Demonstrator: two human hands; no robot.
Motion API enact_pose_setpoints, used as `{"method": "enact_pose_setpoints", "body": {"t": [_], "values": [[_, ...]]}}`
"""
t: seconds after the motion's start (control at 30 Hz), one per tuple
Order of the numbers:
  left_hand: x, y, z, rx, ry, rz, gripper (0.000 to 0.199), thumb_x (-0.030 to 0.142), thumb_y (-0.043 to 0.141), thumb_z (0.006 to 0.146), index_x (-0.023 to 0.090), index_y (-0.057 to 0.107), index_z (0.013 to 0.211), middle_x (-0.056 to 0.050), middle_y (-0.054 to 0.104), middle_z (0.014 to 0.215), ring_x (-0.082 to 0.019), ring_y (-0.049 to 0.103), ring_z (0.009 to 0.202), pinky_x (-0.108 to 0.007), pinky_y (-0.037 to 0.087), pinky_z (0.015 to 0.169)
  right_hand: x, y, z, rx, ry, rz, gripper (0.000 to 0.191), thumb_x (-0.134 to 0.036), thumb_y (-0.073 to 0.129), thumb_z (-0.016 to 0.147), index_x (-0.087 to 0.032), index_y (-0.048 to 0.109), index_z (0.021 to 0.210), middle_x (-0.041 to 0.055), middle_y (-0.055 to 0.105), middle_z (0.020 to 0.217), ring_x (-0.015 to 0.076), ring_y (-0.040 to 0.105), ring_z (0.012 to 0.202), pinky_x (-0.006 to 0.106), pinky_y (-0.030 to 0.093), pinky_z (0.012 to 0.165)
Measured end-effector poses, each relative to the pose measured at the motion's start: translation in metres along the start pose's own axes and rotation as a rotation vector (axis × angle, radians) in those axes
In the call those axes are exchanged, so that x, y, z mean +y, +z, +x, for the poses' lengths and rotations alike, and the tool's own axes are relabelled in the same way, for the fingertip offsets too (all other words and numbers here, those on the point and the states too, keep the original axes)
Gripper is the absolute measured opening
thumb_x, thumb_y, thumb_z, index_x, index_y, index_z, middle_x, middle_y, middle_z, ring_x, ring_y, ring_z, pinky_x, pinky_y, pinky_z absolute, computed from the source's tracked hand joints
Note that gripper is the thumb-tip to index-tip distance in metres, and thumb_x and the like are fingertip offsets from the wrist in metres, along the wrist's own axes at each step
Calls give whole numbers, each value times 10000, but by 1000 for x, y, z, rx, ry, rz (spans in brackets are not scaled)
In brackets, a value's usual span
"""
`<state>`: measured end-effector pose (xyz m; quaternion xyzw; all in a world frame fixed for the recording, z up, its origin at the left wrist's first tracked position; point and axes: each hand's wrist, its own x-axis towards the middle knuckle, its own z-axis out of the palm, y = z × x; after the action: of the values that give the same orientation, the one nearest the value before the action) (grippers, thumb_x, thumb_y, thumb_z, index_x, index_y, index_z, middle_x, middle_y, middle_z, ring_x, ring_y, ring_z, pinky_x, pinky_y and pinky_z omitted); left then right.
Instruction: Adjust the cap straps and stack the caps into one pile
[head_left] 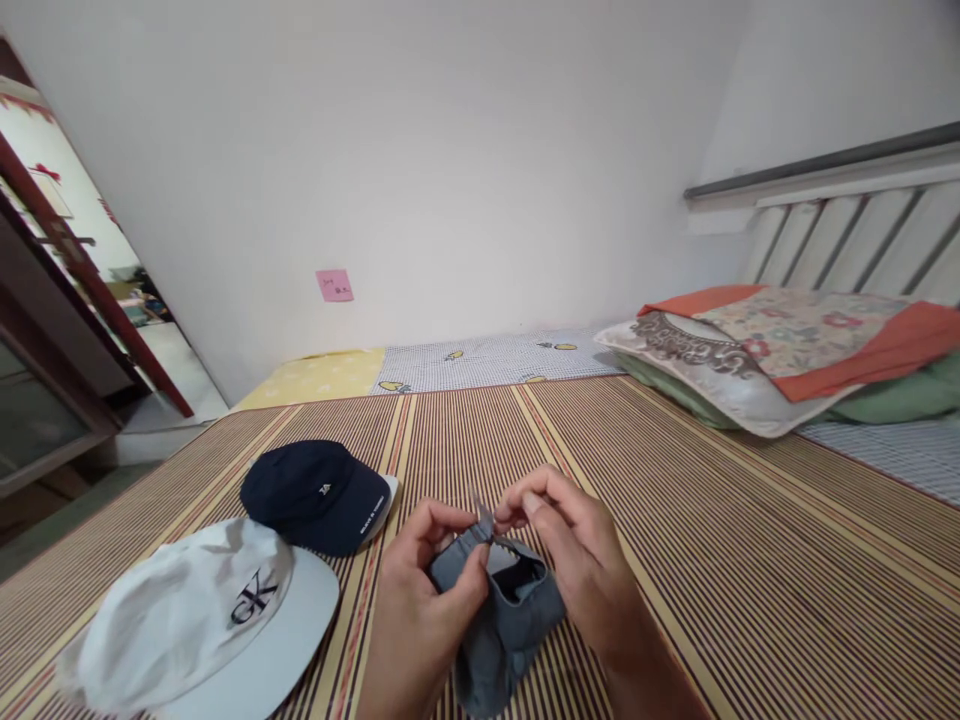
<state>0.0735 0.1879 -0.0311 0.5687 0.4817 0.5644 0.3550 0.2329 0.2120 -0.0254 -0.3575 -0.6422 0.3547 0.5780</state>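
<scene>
A grey-blue cloth cap (499,640) with an opening at its back is held low in the middle of the view. My left hand (431,600) pinches its edge between thumb and fingers. Beside it, my right hand (574,550) has thumb and fingertips closed at the cap's strap (484,517), a thin piece standing up between both hands. How much of the strap lies in the right fingertips is too small to tell. Left of my hands lie a white cap (184,610) with dark letters and a navy cap (315,490), its brim over something white.
The caps rest on a striped mat (600,440). Pillows with an orange-edged floral cover (810,325) lie at the right, by a slatted headboard (847,240). Behind the mat stands a white wall (465,180) with a pink note (334,285). A doorway opens at the left.
</scene>
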Motion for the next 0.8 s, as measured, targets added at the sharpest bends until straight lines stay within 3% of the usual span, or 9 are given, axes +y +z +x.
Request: {"method": "enact_pose_setpoints", "body": {"t": [0.07,0.17,0.23,0.33,0.43,0.6,0.8], "values": [[-2,-2,1,-4,-4,-64,144,253,750,800,205,632,868,7,699,791,-154,653,745,-215,487,668,1,-3,1,-38,-4,20,242,-317,473,1040,-242,701,1013,27,744,993,183,694,976,324,522,889],[-2,-5,3,-3,-61,-176,163,257,776,788,199,642,859,16,677,743,-141,637,710,-196,472,640,-1,-8,2,-212,41,-30,248,-266,540,1002,-279,692,1198,22,743,1170,192,673,1128,349,490,1007],[-2,-8,4,-33,-105,-230,217,271,798,777,196,672,937,5,695,773,-144,641,723,-194,473,644,-2,-10,2,-288,64,-76,206,-250,585,971,-266,709,1135,10,751,1079,185,687,1036,329,505,935],[-5,-14,7,-147,-160,-240,344,302,816,783,188,699,1087,-18,716,848,-148,646,756,-198,484,669,-3,-8,2,-273,74,-89,93,-248,621,941,-237,706,978,-12,723,883,160,665,833,289,496,762],[-9,-17,9,-212,-159,-234,312,352,842,785,176,707,1005,-8,688,822,-127,604,727,-185,471,650,-4,-5,1,-240,75,-93,54,-226,651,909,-230,697,936,-22,701,844,148,640,796,271,476,724],[-14,-18,8,-97,-171,-362,334,398,882,761,182,650,864,44,603,681,-75,501,581,-141,396,523,2,-6,3,-213,89,-108,98,-270,636,941,-214,679,873,-31,622,739,127,568,681,255,422,614],[-11,-28,14,162,-218,-606,432,329,968,627,189,625,849,65,602,689,-42,470,507,-126,399,481,21,-24,9,54,161,10,198,-400,644,942,-205,648,905,-42,548,695,113,495,585,235,376,511]]}}
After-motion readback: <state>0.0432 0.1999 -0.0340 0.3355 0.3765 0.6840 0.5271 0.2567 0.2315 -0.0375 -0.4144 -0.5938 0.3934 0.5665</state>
